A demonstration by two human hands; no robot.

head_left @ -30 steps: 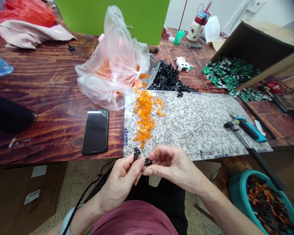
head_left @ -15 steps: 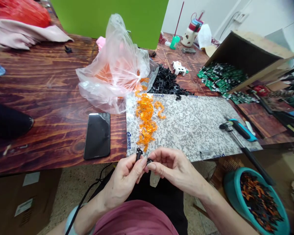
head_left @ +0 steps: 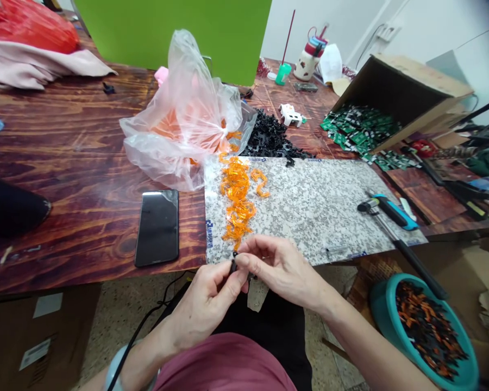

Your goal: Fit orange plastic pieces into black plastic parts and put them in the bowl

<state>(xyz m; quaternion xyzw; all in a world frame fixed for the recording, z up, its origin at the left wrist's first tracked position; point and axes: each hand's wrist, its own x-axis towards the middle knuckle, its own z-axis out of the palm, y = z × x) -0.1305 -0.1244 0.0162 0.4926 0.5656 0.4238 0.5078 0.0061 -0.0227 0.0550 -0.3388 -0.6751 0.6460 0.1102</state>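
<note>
On the left of the wooden table (head_left: 77,141) a dark phone (head_left: 157,227) lies face up, well apart from the work, and just beyond it slumps a clear plastic bag (head_left: 183,119) with orange pieces inside. At the near edge, over the lap, the left hand (head_left: 204,304) has its thumb and forefinger pinched on a small black plastic clip (head_left: 233,265), and the right hand (head_left: 279,269) meets it from the other side, fingertips closed on the same piece; both grips are tight and the hands touch. To my eye this is a press-together job, so it pays to keep the clip square between the two pinches and push straight, not at a twist, since the part is tiny and mostly hidden by the fingers. Just beyond the hands a trail of orange clips (head_left: 238,198) runs up the granite-patterned slab (head_left: 318,201), with a heap of black clips (head_left: 271,138) at its far edge. Further right lies a blue-handled tool (head_left: 389,210), and near right, below the table, a teal basin (head_left: 426,331) holds mixed black and orange pieces.
</note>
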